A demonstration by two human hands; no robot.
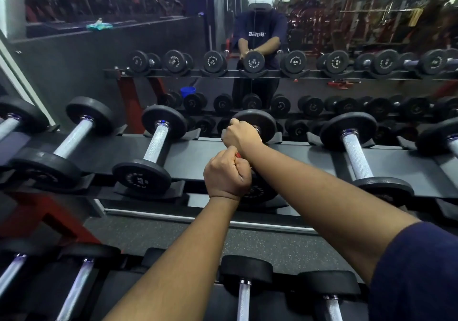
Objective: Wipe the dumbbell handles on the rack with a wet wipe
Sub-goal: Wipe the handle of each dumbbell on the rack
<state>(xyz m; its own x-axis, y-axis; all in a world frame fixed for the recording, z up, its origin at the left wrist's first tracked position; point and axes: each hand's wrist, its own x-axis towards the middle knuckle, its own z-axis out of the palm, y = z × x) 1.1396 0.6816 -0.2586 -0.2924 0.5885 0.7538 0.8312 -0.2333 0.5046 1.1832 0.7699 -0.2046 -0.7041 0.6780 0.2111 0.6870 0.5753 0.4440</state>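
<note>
A wall mirror [347, 23] fills the upper frame, above the dark rack [198, 152] that crosses the middle. The dumbbell [265, 122] lies at frame centre, with neighbours on either side. Both hands cover its handle (the bar itself is hidden) — the right hand [241, 134] curls round the far end against the upper plate, and the left hand [226, 172] clenches the near end just below. A red scrap [238, 155] peeks from the left fist; I cannot tell whether it is the wipe.
</note>
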